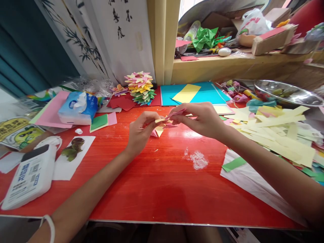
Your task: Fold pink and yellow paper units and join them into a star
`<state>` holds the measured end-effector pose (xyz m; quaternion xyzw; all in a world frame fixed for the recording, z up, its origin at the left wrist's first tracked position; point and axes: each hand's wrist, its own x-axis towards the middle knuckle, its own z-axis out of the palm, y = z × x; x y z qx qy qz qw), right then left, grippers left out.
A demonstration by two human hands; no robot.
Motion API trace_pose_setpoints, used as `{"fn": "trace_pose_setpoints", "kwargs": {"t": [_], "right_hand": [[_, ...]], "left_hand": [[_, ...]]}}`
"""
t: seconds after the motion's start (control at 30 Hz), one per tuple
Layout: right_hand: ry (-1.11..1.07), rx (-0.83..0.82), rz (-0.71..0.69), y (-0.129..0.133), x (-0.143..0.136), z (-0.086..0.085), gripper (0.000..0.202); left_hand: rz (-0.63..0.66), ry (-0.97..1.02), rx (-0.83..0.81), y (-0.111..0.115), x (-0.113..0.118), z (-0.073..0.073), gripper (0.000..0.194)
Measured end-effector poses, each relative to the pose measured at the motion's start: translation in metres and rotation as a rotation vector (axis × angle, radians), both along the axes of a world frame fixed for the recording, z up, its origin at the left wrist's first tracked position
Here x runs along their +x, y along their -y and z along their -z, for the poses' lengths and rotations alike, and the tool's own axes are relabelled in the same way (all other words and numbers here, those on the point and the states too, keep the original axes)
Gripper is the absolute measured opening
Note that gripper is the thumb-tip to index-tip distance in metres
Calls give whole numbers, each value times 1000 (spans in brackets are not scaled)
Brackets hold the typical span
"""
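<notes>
Over the middle of the red table, my left hand [143, 130] and my right hand [198, 118] pinch a thin piece of folded pink and yellow paper [170, 116] between them. My left fingers close on its yellowish end, and my right fingers on its pink end. Some pink and yellow folded pieces [159, 131] show just below it; whether they are joined to it I cannot tell. Behind my hands stands a tiered origami stack [140, 88] of pink, yellow and green folded units.
Blue sheets [164, 96] with a yellow strip lie at the back. Pale paper strips [280, 135] and a metal bowl [288, 94] are at right. At left are a tissue pack [77, 108], a white device [31, 175] and green sheets [99, 122]. White crumbs [198, 160] lie in front.
</notes>
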<state>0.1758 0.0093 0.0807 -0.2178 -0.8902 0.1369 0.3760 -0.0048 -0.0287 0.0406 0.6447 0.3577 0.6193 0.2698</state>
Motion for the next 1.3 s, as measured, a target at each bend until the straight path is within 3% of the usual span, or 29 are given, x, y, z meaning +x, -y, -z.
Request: {"fn": "trace_pose_setpoints", "kwargs": {"t": [0.1,0.2,0.47,0.83,1.07,1.3], "right_hand": [[-66,-193,-40,1,-4,0,18],[-100,-279,-64,2,-6,0,19],[-74,-338,-104,-1,-5,1,23],[-173,-490,-275,-5,-7,6,25],[-187,-474,-207,-5,-8,8,25],[-207,-559,-196,-1,-10,6,25]], "left_hand": [[34,-2,-29,0,0,-1,5],[38,-20,-68,0,-1,0,9],[58,-61,-126,0,-2,2,12],[77,-38,-138,-2,-2,0,8],[71,-47,-167,-1,-2,-1,14],[56,-57,-229,0,-2,-2,17]]}}
